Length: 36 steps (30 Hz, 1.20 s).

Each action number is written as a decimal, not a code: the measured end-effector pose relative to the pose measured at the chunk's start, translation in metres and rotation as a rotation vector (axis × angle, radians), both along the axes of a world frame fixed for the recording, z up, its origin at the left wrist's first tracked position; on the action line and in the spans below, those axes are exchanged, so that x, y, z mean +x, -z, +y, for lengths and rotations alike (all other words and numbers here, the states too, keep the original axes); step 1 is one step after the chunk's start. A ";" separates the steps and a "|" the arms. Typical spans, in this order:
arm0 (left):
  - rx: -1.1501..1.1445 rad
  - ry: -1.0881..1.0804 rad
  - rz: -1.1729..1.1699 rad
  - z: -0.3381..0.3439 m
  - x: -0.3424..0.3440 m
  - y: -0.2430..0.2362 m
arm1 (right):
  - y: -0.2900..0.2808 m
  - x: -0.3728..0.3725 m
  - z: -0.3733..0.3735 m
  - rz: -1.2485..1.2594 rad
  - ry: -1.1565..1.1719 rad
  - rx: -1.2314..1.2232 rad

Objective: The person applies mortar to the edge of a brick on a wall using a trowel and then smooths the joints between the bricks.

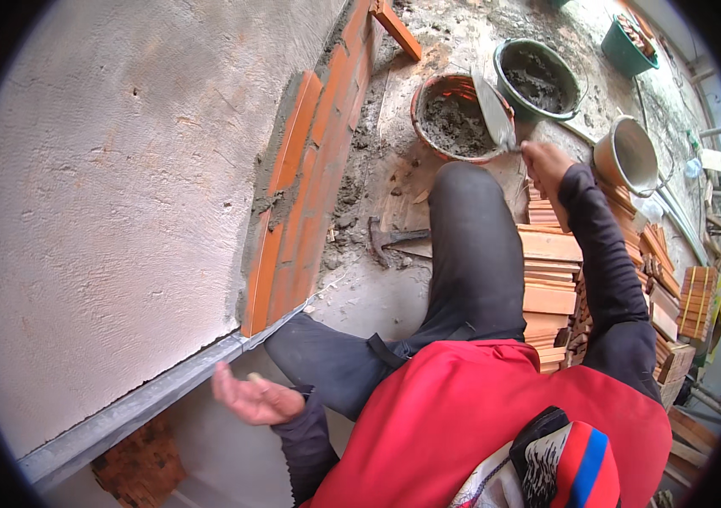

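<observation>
My right hand (547,173) grips a trowel (492,110) whose blade is over an orange bucket (420,123) of grey mortar. My left hand (255,398) is near the grey ledge (123,415), palm turned up, fingers loosely bent and apart, with nothing visible in it. Along the plastered wall (115,186), courses of orange bricks (288,144) have grey mortar between and on them. A hammer (386,241) lies on the dusty floor beside my bent knee.
A dark bucket of mortar (536,76), a pale empty bucket (631,157) and a green tub (627,46) stand ahead and right. Stacked tiles (547,254) are beside my right leg, with bundled tiles (695,305) farther right. A loose brick (396,30) rests at the far wall end.
</observation>
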<state>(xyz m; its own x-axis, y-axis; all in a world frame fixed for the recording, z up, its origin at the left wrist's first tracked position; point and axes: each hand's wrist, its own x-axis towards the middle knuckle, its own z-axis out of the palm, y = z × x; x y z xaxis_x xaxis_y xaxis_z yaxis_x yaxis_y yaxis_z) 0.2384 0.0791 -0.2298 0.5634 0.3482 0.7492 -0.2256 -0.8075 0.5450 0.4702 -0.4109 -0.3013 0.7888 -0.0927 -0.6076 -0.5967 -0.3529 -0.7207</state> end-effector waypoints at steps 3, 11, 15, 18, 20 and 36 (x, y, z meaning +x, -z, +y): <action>0.096 0.031 -0.210 0.009 0.023 -0.036 | 0.087 0.013 -0.007 -0.176 -0.470 -0.645; 0.206 -0.006 -0.377 0.024 0.101 -0.113 | 0.081 -0.057 -0.101 0.034 -1.242 -1.142; 0.417 -0.186 -0.400 0.034 0.120 -0.130 | -0.029 -0.038 -0.033 -0.220 -0.542 -0.889; 0.550 -0.255 -0.472 0.034 0.135 -0.128 | -0.084 -0.035 0.052 -0.542 -0.641 -0.661; 0.627 -0.342 -0.468 0.044 0.133 -0.125 | -0.105 -0.037 0.116 -0.655 -0.808 -0.342; 0.691 -0.520 -0.434 0.048 0.140 -0.110 | -0.120 0.021 0.269 -0.893 -1.510 -0.631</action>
<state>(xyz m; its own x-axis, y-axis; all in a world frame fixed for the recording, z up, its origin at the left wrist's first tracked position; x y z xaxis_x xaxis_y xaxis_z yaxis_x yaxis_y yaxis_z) 0.3784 0.1275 -0.1195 0.0889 -0.1193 0.9889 0.1810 -0.9743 -0.1338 0.4915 -0.1423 -0.1814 0.4342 0.8828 -0.1793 0.8695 -0.4628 -0.1730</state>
